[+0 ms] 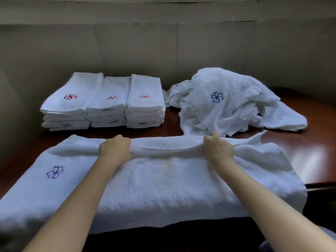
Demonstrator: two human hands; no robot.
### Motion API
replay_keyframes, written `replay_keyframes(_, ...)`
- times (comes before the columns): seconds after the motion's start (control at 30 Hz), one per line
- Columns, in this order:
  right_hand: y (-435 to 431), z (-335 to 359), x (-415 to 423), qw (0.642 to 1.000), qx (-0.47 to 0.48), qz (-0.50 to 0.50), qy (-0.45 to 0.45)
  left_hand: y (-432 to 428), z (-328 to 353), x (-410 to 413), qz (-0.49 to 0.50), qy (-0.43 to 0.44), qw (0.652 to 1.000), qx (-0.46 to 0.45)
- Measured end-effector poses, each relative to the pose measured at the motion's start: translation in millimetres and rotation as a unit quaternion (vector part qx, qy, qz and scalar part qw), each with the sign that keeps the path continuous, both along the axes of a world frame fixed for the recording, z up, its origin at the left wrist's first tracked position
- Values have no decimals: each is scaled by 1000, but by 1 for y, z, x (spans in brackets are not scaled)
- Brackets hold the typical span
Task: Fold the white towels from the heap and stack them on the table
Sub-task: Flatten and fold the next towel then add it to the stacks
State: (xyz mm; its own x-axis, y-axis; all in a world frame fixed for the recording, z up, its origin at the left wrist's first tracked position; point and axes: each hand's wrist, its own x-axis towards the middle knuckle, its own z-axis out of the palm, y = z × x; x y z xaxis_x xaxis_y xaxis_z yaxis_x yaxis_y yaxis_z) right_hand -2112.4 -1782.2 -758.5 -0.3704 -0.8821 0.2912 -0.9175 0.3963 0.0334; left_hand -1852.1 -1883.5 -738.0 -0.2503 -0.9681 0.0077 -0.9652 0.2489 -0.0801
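A dark wooden table (309, 142) carries everything. A white towel (163, 188) lies spread across its near edge. Behind, on the right, sits the heap (231, 100); on the left, three stacks (103, 102) of folded towels. The left hand (115, 147) and right hand (218, 148), well apart, each grip the towel's far edge.

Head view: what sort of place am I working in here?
Probably a hotel or laundry linen room: three stacks of folded towels with matching embroidered logos, a heap of unfolded towels, all on a polished wooden table.
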Motion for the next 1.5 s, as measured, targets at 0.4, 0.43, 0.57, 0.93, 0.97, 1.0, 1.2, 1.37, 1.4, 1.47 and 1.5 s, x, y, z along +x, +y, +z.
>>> replay_keyframes(0.4, -50, 11, -16, 956, -147, 46, -251, -45, -7, 114, 181, 130, 971, -91)
replay_keyframes(0.43, -54, 14, -18, 951, -144, 56, -267, -48, -6, 121, 192, 149, 965, -101)
replay_keyframes(0.57, -69, 30, -35, 955, -121, 73, -260, -64, -2, 157, 205, 211, 949, -115)
replay_keyframes(0.93, -113, 70, -32, 944, -140, 113, -277, -95, 60, 164, 125, 342, 907, -210)
replay_keyframes(0.97, -107, 67, -29, 947, -153, 121, -254, -89, 56, 165, 109, 352, 908, -198)
replay_keyframes(1.0, -101, 61, -25, 949, -168, 128, -235, -82, 50, 167, 98, 364, 907, -186)
replay_keyframes(1.2, -38, 18, -9, 973, -133, 140, -128, -12, -10, 185, 148, 428, 877, -162)
replay_keyframes(1.37, -1, 5, -15, 980, -112, 82, -146, 21, -32, 201, 179, 404, 893, -81)
replay_keyframes(1.4, 2, 3, -14, 982, -91, 88, -137, 25, -32, 203, 189, 402, 894, -63)
replay_keyframes(1.47, 8, 1, -8, 987, -56, 96, -120, 35, -36, 202, 200, 374, 905, -38)
replay_keyframes(1.5, 11, 2, -6, 987, -47, 95, -119, 40, -39, 199, 207, 336, 918, -31)
